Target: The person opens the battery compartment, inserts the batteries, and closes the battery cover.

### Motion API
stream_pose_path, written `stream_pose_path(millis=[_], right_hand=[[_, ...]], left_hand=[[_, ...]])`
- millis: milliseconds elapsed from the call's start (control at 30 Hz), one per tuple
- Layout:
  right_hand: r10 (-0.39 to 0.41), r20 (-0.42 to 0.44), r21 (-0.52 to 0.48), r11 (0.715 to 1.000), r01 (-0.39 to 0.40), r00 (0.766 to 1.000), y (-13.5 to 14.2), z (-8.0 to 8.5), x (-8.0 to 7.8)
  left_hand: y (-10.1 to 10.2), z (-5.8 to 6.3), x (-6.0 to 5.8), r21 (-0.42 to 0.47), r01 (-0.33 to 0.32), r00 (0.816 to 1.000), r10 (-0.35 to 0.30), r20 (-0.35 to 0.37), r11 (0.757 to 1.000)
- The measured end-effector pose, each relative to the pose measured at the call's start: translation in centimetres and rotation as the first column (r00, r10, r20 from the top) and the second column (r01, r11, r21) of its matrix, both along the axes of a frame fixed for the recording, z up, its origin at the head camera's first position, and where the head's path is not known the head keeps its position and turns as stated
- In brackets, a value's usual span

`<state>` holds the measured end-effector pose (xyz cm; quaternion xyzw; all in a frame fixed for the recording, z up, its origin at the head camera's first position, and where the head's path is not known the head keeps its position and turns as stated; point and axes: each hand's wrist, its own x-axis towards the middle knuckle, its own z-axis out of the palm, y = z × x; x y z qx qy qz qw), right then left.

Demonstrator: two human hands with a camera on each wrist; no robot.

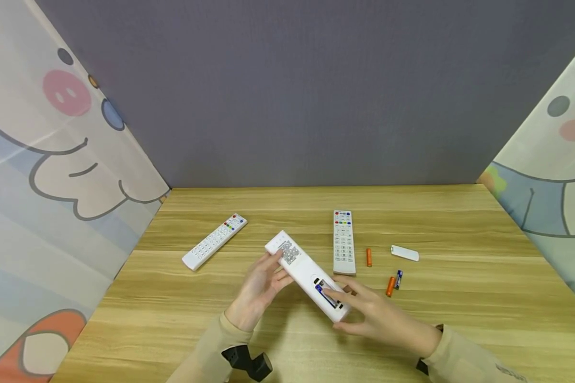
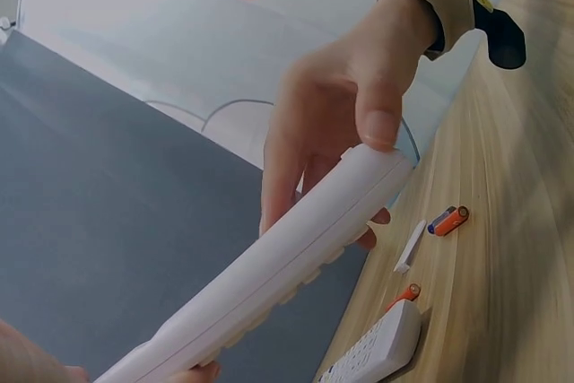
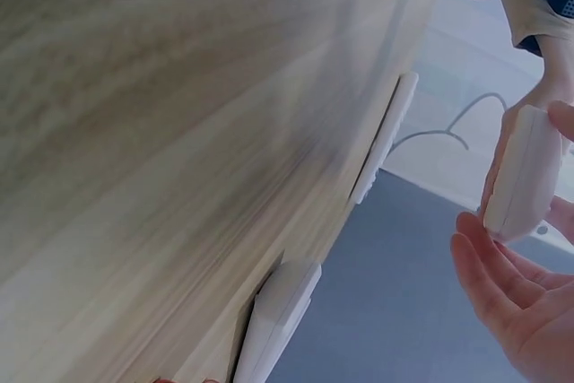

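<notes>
A white remote control (image 1: 303, 270) is held back side up above the table, with its battery compartment (image 1: 328, 293) uncovered. Inside lies a blue battery (image 1: 320, 289); a finger covers part of the compartment. My left hand (image 1: 259, 290) grips the remote near its labelled end. At the compartment end, my right hand (image 1: 371, 311) holds the remote between thumb and fingers, one finger reaching over the compartment. The left wrist view shows the remote's side (image 2: 269, 253) and the right thumb (image 2: 378, 118) pressed on its end. The compartment is hidden in both wrist views.
On the wooden table (image 1: 148, 319), one white remote (image 1: 214, 242) lies left and another (image 1: 343, 242) right of centre, both buttons up. Rightward are an orange battery (image 1: 369, 257), a second orange battery (image 1: 390, 286), a blue battery (image 1: 399, 280) and a white battery cover (image 1: 404, 252).
</notes>
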<state>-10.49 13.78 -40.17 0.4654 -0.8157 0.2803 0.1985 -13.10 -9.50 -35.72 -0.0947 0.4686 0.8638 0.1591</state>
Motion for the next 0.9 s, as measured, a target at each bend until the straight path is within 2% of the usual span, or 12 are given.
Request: stream_pose_path(millis=[133,300,533,900], right_hand=[[-0.009,0.033,0.005,1.000,0.009,0.999,0.4,0.1,0.0],[-0.003,0.050,-0.036,0.999,0.005,0.999,0.9,0.3,-0.1],[-0.038,-0.033,-0.089,0.995,0.035,0.999,1.9,0.3,-0.7],[-0.074,-0.071,-0.091,0.994,0.068,0.995,4.1,-0.1,-1.7]], left_hand=[[-0.1,-0.1,0.0,-0.006,-0.011,1.000,0.011,0.000,1.000],[-0.2,-0.3,0.0,-0.016,-0.029,1.000,0.029,0.007,0.999],[-0.8,-0.3,-0.1,-0.032,-0.023,1.000,0.023,0.013,0.999],[-1.4,-0.3,0.0,-0.028,-0.064,0.998,0.064,0.019,0.998]])
